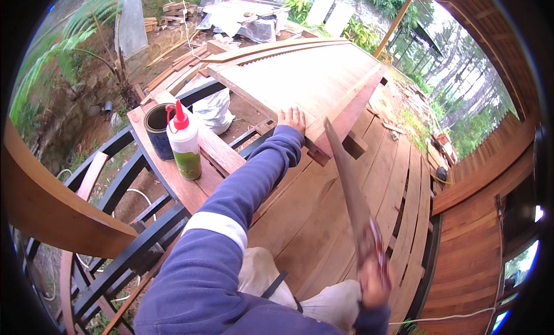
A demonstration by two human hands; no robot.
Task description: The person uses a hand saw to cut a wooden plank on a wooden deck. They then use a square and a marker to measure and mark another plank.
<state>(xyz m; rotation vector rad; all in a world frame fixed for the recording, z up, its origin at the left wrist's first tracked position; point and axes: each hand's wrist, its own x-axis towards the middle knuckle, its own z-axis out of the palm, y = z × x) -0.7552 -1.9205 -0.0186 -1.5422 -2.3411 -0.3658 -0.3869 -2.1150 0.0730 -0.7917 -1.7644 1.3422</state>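
Observation:
A handsaw (348, 182) with a reddish-brown handle is in the grip of my right hand (375, 284), low on the right; hand and handle are slightly blurred. Its long blade points away from me, and the tip lies at the near end of a wooden panel (294, 75). Whether the teeth touch the wood I cannot tell. My left hand (292, 119) rests on the panel's near left corner, fingers stretched out. A thick beam (352, 107) runs along the panel's right side, with short block ends sticking out beneath it.
Left of my arm, a glue bottle (184, 147) with a red cap and a dark open can (157, 130) stand on a plank (202, 191) over black metal bars (124, 182). A curved wooden beam (63, 202) crosses the left side. Gaps split the plank floor (323, 219).

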